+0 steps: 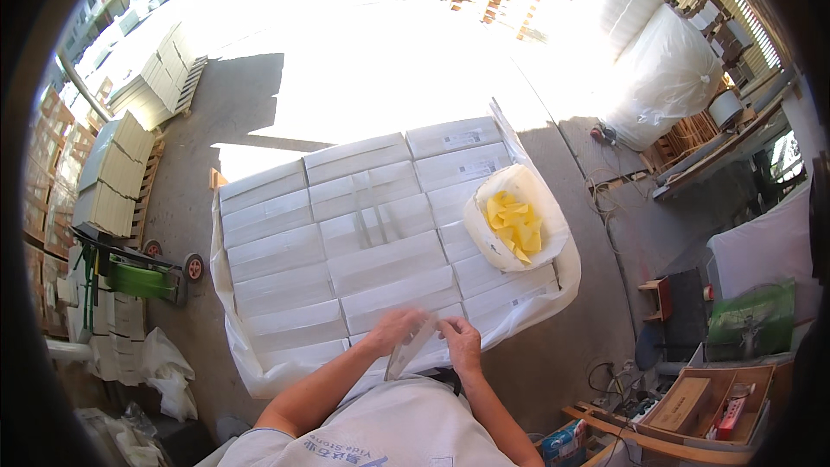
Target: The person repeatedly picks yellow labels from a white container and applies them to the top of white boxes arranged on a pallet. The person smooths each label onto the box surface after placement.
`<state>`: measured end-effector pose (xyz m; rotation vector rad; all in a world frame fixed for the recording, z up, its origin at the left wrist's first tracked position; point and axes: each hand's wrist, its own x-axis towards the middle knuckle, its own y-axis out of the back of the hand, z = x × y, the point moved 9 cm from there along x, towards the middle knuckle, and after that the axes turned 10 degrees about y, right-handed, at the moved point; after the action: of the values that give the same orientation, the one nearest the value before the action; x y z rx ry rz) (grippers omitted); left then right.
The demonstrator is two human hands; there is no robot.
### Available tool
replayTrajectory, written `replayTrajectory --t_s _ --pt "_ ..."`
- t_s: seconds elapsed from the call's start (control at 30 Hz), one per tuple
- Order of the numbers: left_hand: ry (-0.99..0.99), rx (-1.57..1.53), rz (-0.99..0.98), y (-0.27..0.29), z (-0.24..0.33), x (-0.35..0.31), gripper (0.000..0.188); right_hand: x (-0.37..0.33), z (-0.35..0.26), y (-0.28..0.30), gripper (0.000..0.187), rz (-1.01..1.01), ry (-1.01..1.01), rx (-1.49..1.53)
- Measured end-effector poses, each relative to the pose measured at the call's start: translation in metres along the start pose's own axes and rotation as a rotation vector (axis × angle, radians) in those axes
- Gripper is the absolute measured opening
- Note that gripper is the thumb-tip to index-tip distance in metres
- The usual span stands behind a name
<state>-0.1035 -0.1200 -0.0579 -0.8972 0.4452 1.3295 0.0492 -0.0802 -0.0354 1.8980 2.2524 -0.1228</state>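
Observation:
My left hand (pixel 399 329) is smeared by motion over the near edge of a stack of white boxes (pixel 380 268). Close beside it, the fingers of my right hand (pixel 462 344) pinch together at the upper end of a thin, pale, see-through strip (pixel 409 351). That strip slants down toward my shirt; its exact kind does not show. A white tub (pixel 486 242) holding yellow folded pieces (pixel 517 223) rests on the boxes at the right. White wrapping sheet (pixel 545 290) runs round the sides of the stack.
At the left stand pallets of pale slabs (pixel 117 173) and a green wheeled cart (pixel 143 281). Large plastic-wrapped rolls (pixel 661 69) are at the far right. Near right, a wooden tray (pixel 700 402) contains a brown box, beside a green fan (pixel 752 320). Cables (pixel 605 207) lie across the floor.

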Motion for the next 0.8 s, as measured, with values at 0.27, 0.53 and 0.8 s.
replayTrajectory --t_s 0.27,0.53,0.8 --pt "-0.393 0.519 0.282 -0.023 0.040 -0.014 0.028 0.008 0.021 0.003 0.017 -0.042 -0.109 0.015" --pt "-0.487 0.461 0.386 -0.021 0.044 -0.011 0.023 0.011 0.021 0.007 0.024 -0.011 -0.074 0.007" --pt "-0.413 0.555 0.422 -0.017 0.042 0.001 0.028 0.013 0.009 0.008 0.022 -0.029 -0.015 -0.101"
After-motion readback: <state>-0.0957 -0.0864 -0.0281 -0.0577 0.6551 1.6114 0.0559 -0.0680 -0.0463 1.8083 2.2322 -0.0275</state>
